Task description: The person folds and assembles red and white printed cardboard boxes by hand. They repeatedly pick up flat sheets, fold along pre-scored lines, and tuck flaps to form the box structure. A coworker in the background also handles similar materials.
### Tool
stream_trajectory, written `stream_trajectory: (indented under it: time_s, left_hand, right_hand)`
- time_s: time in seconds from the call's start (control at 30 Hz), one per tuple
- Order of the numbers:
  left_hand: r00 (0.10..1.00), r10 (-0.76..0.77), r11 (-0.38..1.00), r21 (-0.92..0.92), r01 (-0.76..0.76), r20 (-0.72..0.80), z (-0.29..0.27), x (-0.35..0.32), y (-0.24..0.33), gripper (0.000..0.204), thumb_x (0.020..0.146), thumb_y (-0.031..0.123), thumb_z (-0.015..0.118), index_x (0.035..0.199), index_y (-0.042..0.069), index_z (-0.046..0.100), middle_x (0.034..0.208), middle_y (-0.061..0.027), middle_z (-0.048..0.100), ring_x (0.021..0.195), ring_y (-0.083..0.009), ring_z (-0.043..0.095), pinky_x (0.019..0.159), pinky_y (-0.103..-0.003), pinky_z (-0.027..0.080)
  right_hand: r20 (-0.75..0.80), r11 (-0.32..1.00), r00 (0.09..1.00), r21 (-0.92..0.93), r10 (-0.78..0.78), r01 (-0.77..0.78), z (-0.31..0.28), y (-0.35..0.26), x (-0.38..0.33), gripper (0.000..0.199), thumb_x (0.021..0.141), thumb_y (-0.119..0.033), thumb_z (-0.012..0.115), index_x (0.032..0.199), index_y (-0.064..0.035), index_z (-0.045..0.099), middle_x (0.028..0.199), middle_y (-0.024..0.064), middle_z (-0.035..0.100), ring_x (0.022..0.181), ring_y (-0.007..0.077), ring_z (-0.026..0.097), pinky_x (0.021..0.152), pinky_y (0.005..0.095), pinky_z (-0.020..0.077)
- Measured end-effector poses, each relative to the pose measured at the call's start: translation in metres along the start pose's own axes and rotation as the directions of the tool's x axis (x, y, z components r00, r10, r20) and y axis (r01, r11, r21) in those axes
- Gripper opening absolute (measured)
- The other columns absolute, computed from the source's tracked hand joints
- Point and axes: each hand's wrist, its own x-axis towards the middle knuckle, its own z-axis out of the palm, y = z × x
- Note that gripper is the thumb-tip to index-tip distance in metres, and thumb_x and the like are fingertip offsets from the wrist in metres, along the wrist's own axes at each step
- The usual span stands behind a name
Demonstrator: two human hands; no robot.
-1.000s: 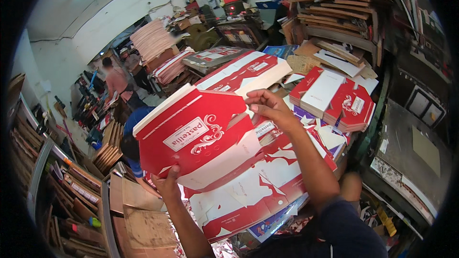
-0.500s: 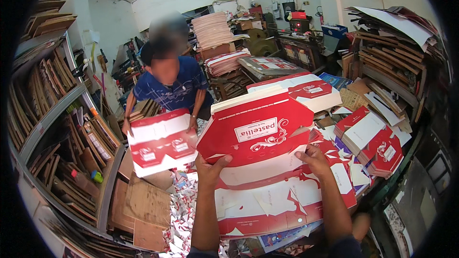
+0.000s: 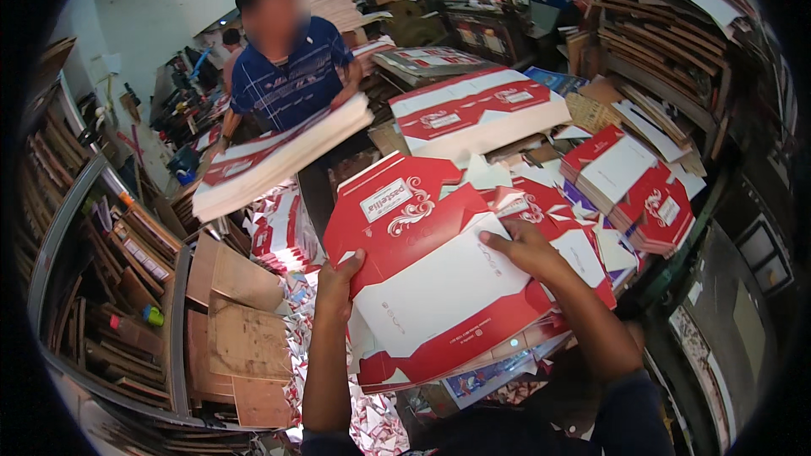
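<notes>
Both my hands hold a stack of red and white die-cut carton sheets [image 3: 431, 283] in front of me, tilted, with white panels and a floral print. My left hand [image 3: 340, 280] is closed on its left edge, thumb on top. At the far edge, on the right, my right hand [image 3: 536, 251] grips it with the thumb over a white panel. The fingers beneath are hidden. Under and beyond the stack lie more cut cartons and loose offcuts [image 3: 488, 173].
A co-worker [image 3: 291, 89] across from me carries a thick stack of printed sheets [image 3: 283, 156]. Another sheet stack [image 3: 481, 114] lies ahead, and bundled cartons [image 3: 629, 190] sit at right. Paper scraps [image 3: 372, 414] cover the floor; a shelf of boards [image 3: 110, 287] stands left.
The cartons in my hands have tipped from nearly upright to flatter and turned, showing the white panel. The co-worker has straightened up and raised the sheet stack. My view has shifted.
</notes>
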Motion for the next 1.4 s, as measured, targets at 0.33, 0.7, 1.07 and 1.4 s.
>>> stream_trajectory:
  time_s: [0.33, 0.7, 1.07, 1.4]
  left_hand:
    - [0.706, 0.635, 0.534, 0.482, -0.695, 0.313, 0.092, 0.031, 0.007, 0.034, 0.094, 0.015, 0.071, 0.124, 0.001, 0.061, 0.119, -0.0157, 0.064, 0.114, -0.0275, 0.062, 0.1, -0.037, 0.048]
    - [0.732, 0.291, 0.25, 0.69, -0.68, 0.616, 0.19, 0.067, -0.017, 0.055, 0.105, 0.05, 0.044, 0.097, 0.002, 0.071, 0.085, -0.0204, 0.072, 0.083, -0.0408, 0.069, 0.078, -0.05, 0.051]
    - [0.714, 0.475, 0.282, 0.68, -0.677, 0.514, 0.189, 0.058, -0.002, 0.058, 0.108, 0.045, 0.039, 0.083, 0.003, 0.069, 0.068, -0.0199, 0.066, 0.067, -0.0406, 0.065, 0.066, -0.054, 0.046]
    - [0.661, 0.729, 0.497, 0.525, -0.691, 0.18, 0.196, 0.014, 0.026, 0.052, 0.11, 0.035, 0.04, 0.073, 0.005, 0.06, 0.062, -0.0151, 0.061, 0.061, -0.0381, 0.059, 0.072, -0.046, 0.04]
  right_hand:
    - [-0.116, 0.95, 0.993, -0.312, -0.008, -0.029, 0.003, 0.006, 0.003, 0.048, 0.092, -0.04, 0.071, 0.11, 0.0041, 0.071, 0.089, 0.0179, 0.075, 0.075, 0.0235, 0.072, 0.071, 0.0377, 0.0541]
    - [-0.172, 0.9, 0.972, -0.43, -0.159, 0.071, 0.005, -0.004, -0.012, 0.046, 0.09, -0.042, 0.074, 0.1, 0.0018, 0.071, 0.08, 0.0151, 0.069, 0.069, 0.0222, 0.062, 0.066, 0.0367, 0.0477]
    - [-0.089, 0.918, 0.973, -0.36, -0.212, 0.167, 0.012, -0.055, -0.036, 0.043, 0.089, -0.037, 0.078, 0.098, 0.0033, 0.068, 0.075, 0.0112, 0.065, 0.067, 0.0169, 0.057, 0.063, 0.0344, 0.0457]
    - [0.083, 0.565, 0.959, -0.793, -0.272, 0.229, 0.005, -0.145, -0.064, 0.044, 0.09, -0.035, 0.076, 0.09, 0.0065, 0.062, 0.069, 0.0255, 0.06, 0.065, 0.0409, 0.062, 0.062, 0.0473, 0.0468]
